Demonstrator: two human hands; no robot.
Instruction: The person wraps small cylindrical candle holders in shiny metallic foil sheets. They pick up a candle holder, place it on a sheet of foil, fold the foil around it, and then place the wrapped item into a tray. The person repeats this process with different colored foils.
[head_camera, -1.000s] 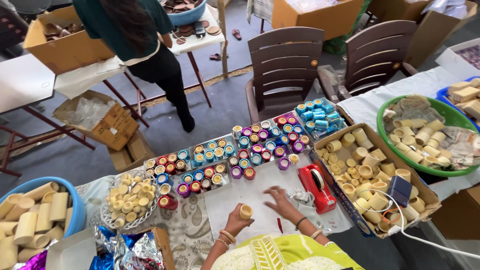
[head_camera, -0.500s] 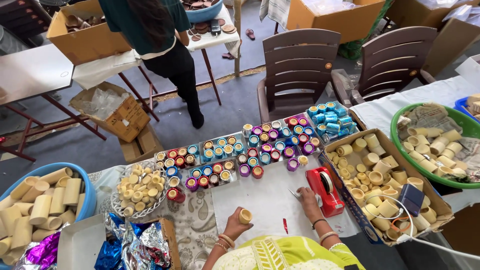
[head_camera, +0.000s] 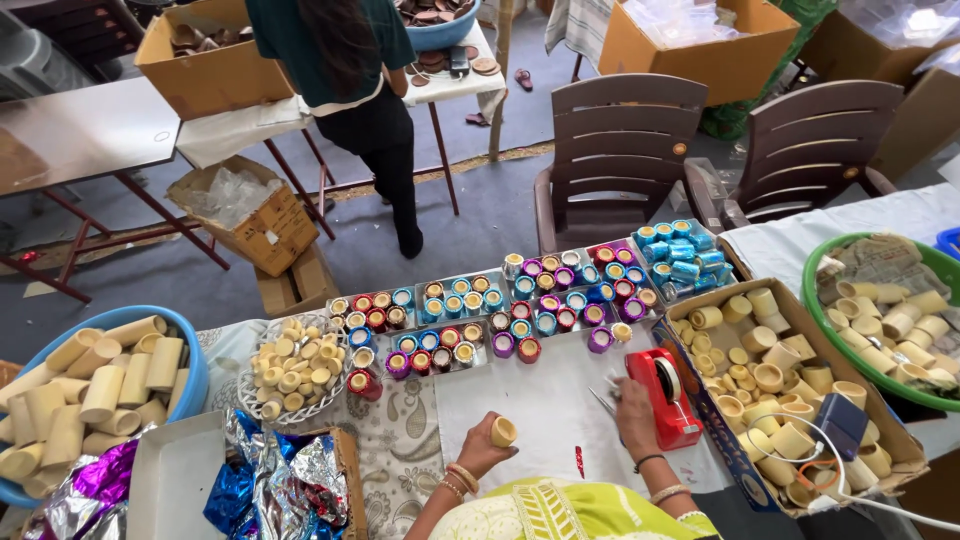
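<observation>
My left hand (head_camera: 484, 452) holds a small cream-coloured cup (head_camera: 503, 431) above the white sheet (head_camera: 540, 400) on the table. My right hand (head_camera: 633, 407) rests against the near side of a red tape dispenser (head_camera: 666, 395), its fingers at the tape end. Beyond the sheet stand rows of small cups wrapped in coloured foil (head_camera: 520, 305), red, blue, purple and green.
A cardboard box (head_camera: 795, 400) of plain cups sits at my right, a green tub (head_camera: 880, 310) beyond it. At left are a wire basket (head_camera: 290, 368) of cups, a blue tub (head_camera: 100, 385) of tubes and foil sheets (head_camera: 270, 480). Two brown chairs (head_camera: 615, 150) and a standing person (head_camera: 350, 90) are beyond the table.
The view has shifted slightly. My right hand has moved from beside the sheet onto the red tape dispenser. My left hand keeps the cream cup.
</observation>
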